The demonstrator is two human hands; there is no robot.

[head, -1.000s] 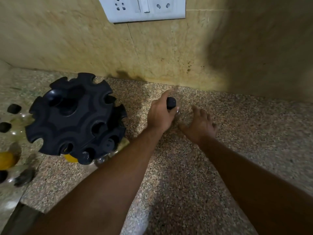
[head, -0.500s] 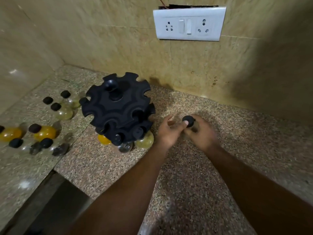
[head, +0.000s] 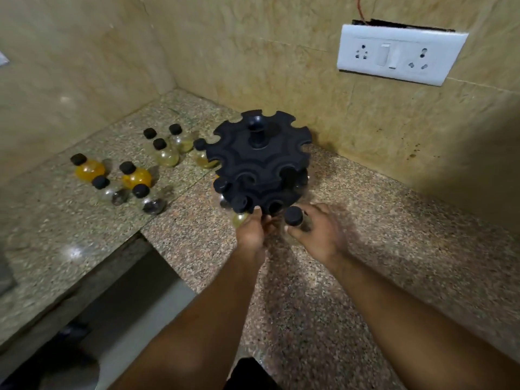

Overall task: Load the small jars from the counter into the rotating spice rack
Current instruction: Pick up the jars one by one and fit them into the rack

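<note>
Matt black plastic rack (head: 257,161), clear glass jars (head: 166,153), glossy speckled granite counter (head: 394,235).

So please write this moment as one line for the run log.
phase: loading | right hand: holds black-capped jar beside spice rack | left hand: at rack's lower tier | loose jars: waiting on counter, left

— Where am I working here?

— In a home kitchen, by the look of it. My arms reach over a speckled granite counter (head: 394,249) that runs into a corner, with beige marble-like tiles (head: 253,52) on both walls.

— What else says kitchen?

— A white switch-and-socket plate (head: 399,54) on the wall, small black-capped jars (head: 135,175) of yellow and dark stuff standing on the counter, and a black spice rack (head: 259,161) beside them.
</note>
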